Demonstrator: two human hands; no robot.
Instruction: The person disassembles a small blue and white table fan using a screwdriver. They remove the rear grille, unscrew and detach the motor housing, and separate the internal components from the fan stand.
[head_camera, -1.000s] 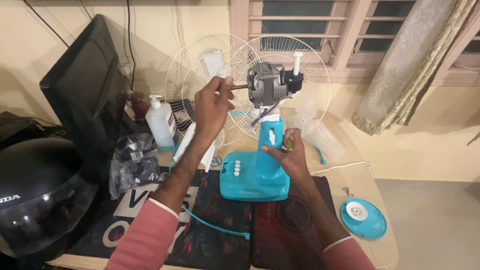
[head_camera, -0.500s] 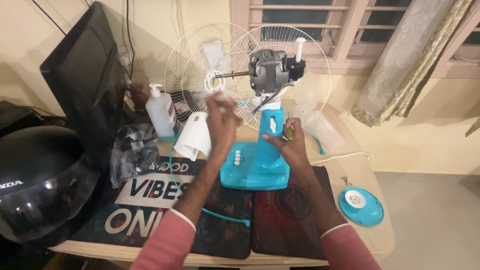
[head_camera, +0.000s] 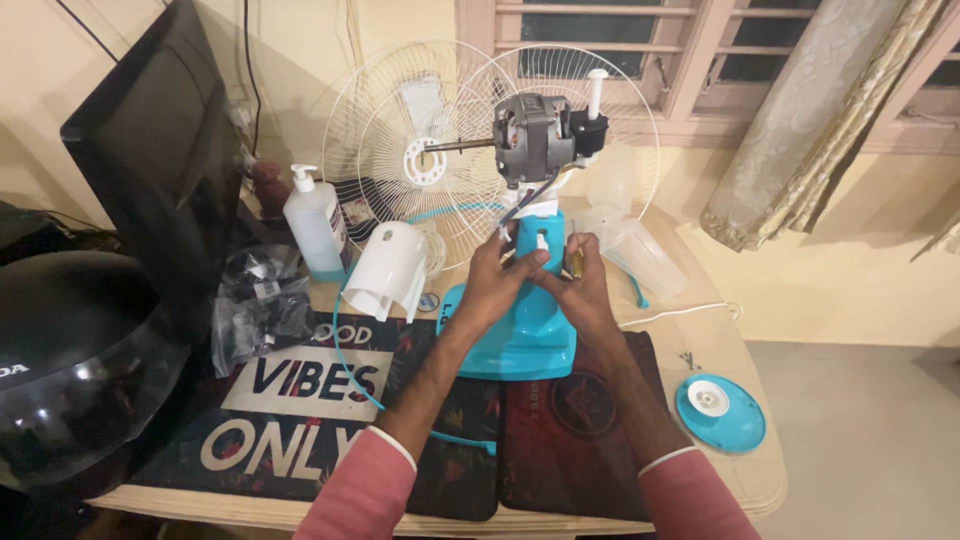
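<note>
Both hands met at the turquoise fan stand (head_camera: 530, 320), upright on dark mats (head_camera: 560, 420) mid-bench (head_camera: 720, 330). Left hand (head_camera: 498, 282) pressed against the stand's column, fingers (head_camera: 524, 262) curled round its front, thumb side toward the right hand. Right hand (head_camera: 580, 285) just beside it, touching or nearly so, fingers closed on a small yellowish tool (head_camera: 576, 262) held upright against the column; exact kind of tool too small to tell. Bare motor (head_camera: 533, 137) atop the column, shaft (head_camera: 455, 146) pointing left, white knob (head_camera: 597, 92) sticking up behind. Two white wire guards (head_camera: 420, 150) leaning against the wall behind the motor, overlapping. White curved cover (head_camera: 388, 270) lying left of the stand, near a pump bottle (head_camera: 316, 228). Clear bag of dark parts (head_camera: 258, 305) farther left, beside a black monitor (head_camera: 165, 160). Black helmet (head_camera: 70, 370) at the far left edge. Turquoise cable (head_camera: 350, 370) looping over the mats from the stand's base. Clear plastic blade (head_camera: 640, 255) lying right of the stand. Round turquoise disc (head_camera: 720, 412) with a white centre near the right corner of the bench, well apart from the hands. Pink sleeves (head_camera: 360, 495) covering both forearms up to the wrists. Curtain (head_camera: 810, 120) hanging at the right by the window.
</note>
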